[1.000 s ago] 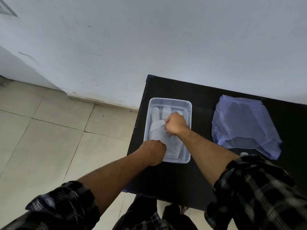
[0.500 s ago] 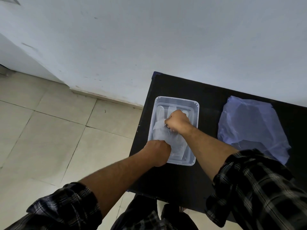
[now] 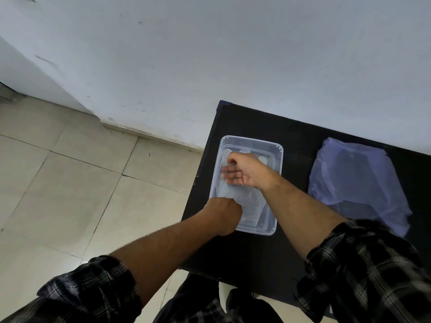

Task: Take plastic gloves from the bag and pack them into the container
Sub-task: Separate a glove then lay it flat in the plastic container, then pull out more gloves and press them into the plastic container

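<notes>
Sitting at centre right of the frame on one black table [image 3: 261, 250]: one clear rectangular container [image 3: 278, 150], long side running away from the camera. Lying flat inside it, filling most of its floor: clear plastic gloves [image 3: 250, 207], stacked, count impossible to tell through the film. Lying at the right edge of the frame, well apart from the container: one crumpled bluish plastic bag [image 3: 356, 176], flattened on the tabletop.

Reaching in from the lower right: the right hand [image 3: 245, 170], hovering low over the far half of the container, fingers [image 3: 229, 174] loosely spread and pointing toward the left of the frame, pressing on or touching the glove stack, gripping nothing clearly. Coming in from the lower left: the left hand [image 3: 225, 213], curled into a fist at the container's near left corner, knuckles up, resting against the stack; whether pinching any film, impossible to tell.

Showing at both lower corners: two dark plaid sleeves, rolled above the forearms.
</notes>
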